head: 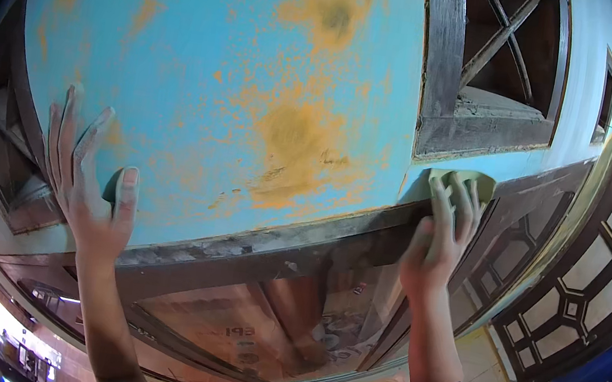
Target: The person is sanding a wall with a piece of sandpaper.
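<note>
A blue painted wall [195, 60] fills the view before me, its paint worn through to orange-tan patches [296, 132] in the middle. My left hand [89, 200], its fingers dusty and spread, rests against the wall at the left with nothing in it. At the right, my right hand [441, 243] presses a pale yellow-green sheet [485, 184], which looks like sandpaper, against the wall strip below a wooden vent frame [432, 132]. The sheet's middle is hidden under the fingers.
A dark wooden beam [252, 247] runs under the wall, above glass panes [197, 316]. Crossed bars [503, 37] fill the right vent opening; another framed opening [6, 134] is at far left. A panelled door [577, 290] and blue sheeting [599, 363] stand at right.
</note>
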Motion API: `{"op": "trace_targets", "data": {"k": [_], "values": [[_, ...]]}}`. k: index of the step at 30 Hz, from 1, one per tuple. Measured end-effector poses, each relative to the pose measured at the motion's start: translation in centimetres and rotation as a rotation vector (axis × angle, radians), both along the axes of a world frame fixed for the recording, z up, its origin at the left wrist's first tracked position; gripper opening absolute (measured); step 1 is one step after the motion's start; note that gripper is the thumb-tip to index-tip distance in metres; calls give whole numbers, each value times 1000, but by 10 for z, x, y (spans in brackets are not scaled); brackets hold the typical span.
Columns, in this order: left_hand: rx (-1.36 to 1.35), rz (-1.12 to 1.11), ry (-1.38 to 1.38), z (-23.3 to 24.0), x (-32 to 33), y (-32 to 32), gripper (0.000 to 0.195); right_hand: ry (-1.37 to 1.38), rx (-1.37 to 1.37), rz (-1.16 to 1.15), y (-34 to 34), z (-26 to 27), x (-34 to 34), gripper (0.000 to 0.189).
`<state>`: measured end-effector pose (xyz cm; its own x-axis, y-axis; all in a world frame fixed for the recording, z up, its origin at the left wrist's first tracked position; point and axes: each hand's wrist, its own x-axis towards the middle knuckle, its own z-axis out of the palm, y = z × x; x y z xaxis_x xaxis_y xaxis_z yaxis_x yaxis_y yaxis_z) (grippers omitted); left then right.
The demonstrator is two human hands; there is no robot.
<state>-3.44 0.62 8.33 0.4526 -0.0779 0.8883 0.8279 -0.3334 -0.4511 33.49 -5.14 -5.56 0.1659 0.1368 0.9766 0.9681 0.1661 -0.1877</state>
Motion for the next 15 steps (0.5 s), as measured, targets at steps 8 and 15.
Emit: {"op": "trace_targets", "data": {"k": [8,15], "values": [[8,10,-34,-2,1,0,47,-16,32,-15,2,6,23,44],[-8,37,-35,-1,-9,-1,46,-183,-85,-3,5,-6,-13,44]]}}
